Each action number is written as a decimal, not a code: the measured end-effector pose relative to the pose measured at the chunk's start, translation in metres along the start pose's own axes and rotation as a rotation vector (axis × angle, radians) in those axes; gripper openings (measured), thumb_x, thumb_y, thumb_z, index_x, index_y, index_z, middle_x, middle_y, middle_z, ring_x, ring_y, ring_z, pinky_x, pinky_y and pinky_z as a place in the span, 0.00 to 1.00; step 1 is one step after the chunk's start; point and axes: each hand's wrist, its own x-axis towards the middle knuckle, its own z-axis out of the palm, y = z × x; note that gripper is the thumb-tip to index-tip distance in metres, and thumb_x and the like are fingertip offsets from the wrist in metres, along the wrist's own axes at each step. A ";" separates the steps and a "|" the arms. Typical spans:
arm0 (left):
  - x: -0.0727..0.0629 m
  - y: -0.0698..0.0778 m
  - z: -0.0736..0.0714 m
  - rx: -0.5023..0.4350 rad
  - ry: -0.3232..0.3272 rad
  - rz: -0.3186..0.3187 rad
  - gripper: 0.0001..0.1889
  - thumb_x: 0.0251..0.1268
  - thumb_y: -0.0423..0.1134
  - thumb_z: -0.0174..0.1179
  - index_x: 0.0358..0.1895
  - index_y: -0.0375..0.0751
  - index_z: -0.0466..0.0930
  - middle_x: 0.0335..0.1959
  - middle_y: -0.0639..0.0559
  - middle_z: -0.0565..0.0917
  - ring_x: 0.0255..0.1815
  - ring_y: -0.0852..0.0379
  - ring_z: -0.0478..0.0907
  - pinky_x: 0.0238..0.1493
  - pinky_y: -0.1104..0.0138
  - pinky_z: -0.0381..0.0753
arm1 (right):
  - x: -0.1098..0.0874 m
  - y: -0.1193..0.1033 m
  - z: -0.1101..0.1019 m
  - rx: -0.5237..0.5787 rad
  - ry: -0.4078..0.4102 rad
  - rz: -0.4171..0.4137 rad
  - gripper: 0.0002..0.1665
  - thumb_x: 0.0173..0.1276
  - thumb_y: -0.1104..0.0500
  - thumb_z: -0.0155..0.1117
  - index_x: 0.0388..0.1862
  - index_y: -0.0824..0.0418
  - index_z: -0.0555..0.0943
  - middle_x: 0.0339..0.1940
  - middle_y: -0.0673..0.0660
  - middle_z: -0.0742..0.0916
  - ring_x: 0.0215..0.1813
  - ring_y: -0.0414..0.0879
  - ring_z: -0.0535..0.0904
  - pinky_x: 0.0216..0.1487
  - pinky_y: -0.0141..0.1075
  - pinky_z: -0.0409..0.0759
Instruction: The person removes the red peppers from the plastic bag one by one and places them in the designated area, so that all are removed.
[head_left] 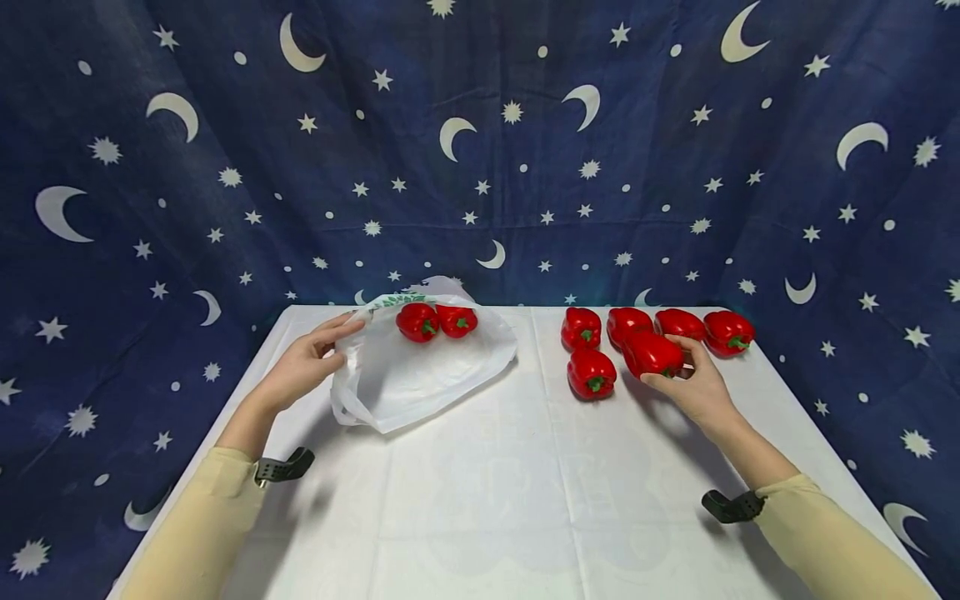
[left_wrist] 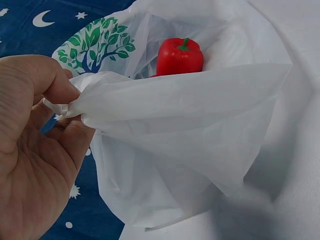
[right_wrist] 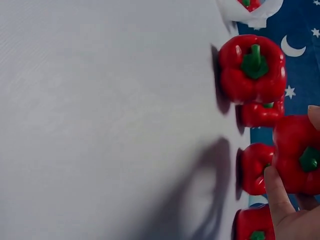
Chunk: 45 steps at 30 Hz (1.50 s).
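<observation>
Your right hand (head_left: pixel 701 385) is grasping a glossy red bell pepper with a green stem (head_left: pixel 651 353), thumb on the near side, over the right half of the white tablecloth (head_left: pixel 465 500). Stem end faces near; long axis runs roughly far to near, slanting far-left to near-right. Five loose red peppers (head_left: pixel 591 367) sit to its left, far side and right.

Your left hand (head_left: pixel 302 368) has the rim of a white plastic bag (head_left: pixel 427 400) pinched, left of centre. Two bagged red peppers (head_left: pixel 417 321) lie at its far side, stems toward you.

View differences: left wrist shows your thumb-and-finger pinch plus the green tree print (left_wrist: pixel 93 36) with its blue trunk; head gets only some leaves. Right wrist sees the held pepper's stem nearly end-on; head shows all five loose ones.
</observation>
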 end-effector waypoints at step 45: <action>-0.003 0.000 0.001 -0.003 0.003 0.002 0.30 0.70 0.25 0.54 0.75 0.41 0.70 0.83 0.47 0.53 0.81 0.42 0.50 0.75 0.57 0.57 | -0.001 0.030 0.019 0.050 -0.006 0.156 0.61 0.66 0.51 0.75 0.84 0.62 0.45 0.80 0.75 0.55 0.76 0.73 0.54 0.69 0.65 0.64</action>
